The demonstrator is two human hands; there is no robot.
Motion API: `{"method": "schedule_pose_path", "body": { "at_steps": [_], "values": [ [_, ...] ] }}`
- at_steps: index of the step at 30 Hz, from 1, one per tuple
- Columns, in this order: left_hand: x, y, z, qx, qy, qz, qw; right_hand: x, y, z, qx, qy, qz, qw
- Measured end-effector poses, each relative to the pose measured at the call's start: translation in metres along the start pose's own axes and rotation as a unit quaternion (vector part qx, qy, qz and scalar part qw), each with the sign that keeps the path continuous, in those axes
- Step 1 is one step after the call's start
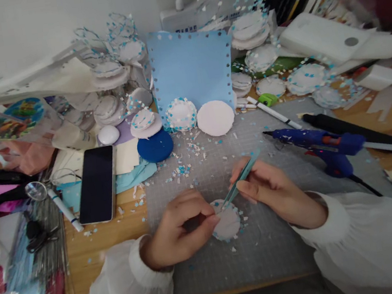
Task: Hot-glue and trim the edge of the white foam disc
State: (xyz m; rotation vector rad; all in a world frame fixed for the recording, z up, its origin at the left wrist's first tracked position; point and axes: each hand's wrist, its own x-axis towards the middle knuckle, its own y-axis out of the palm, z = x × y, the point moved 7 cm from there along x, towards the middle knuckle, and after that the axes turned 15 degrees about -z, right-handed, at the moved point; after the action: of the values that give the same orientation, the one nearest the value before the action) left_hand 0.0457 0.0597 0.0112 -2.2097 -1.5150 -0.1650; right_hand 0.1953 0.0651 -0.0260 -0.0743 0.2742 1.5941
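Note:
On the grey cutting mat [281, 252] lies a white paper disc [227, 223] with small blue and white pieces around its rim. My right hand [266, 185] grips teal tweezers [241, 178], their tips down at the disc's upper edge. From the left, my left hand [183, 225] pinches at the disc's left edge with thumb and forefinger; whether a tiny piece is between them I cannot make out. Small blue and white paper bits [183, 170] are scattered on the mat beyond my hands.
A blue glue gun [322, 143] lies at the right, its cable trailing. A phone [96, 185] and a pen [64, 210] are at the left. Behind the mat stand a blue card [191, 69], a plain white disc [216, 118] and several decorated discs [181, 114].

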Motion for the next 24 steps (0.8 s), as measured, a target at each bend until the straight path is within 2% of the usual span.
{"method": "schedule_pose_path", "body": {
  "at_steps": [24],
  "values": [
    [0.0004, 0.0031, -0.0032, -0.017, 0.008, 0.018, 1.0, 0.0001, -0.001, -0.0077, 0.015, 0.059, -0.01, 0.998]
  ]
}}
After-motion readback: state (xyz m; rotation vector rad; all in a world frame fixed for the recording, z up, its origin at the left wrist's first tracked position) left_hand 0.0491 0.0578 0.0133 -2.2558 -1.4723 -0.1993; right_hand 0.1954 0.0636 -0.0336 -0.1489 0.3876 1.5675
